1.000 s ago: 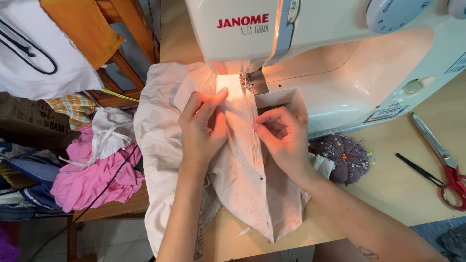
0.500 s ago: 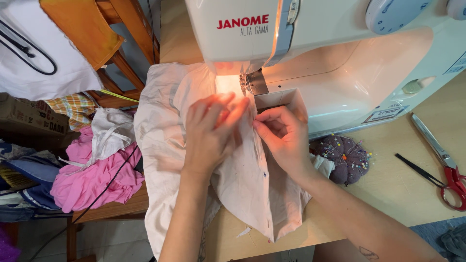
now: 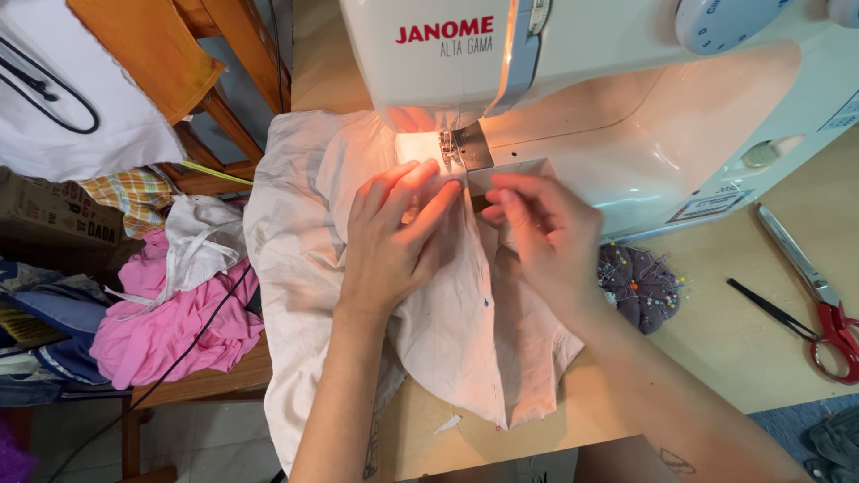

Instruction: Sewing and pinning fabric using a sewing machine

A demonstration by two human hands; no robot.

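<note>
A pale pink garment (image 3: 295,241) lies spread over the wooden table edge, running under the presser foot (image 3: 452,148) of a white sewing machine (image 3: 626,98). My left hand (image 3: 394,237) lies flat on the fabric, fingers pointing at the lit needle area. My right hand (image 3: 541,237) rests on the fabric just right of it, fingertips pinching a fold beside the machine's free arm. Both hands touch the cloth directly in front of the needle.
A purple pincushion (image 3: 640,286) full of pins sits right of my right wrist. Red-handled scissors (image 3: 819,304) lie at the table's right edge. Left of the table, a wooden chair (image 3: 179,54) and a pile of pink and white clothes (image 3: 170,304) stand close.
My left hand has slid forward over the fabric toward the needle and flattened. My right hand has stayed in about the same place, fingers working the fold.
</note>
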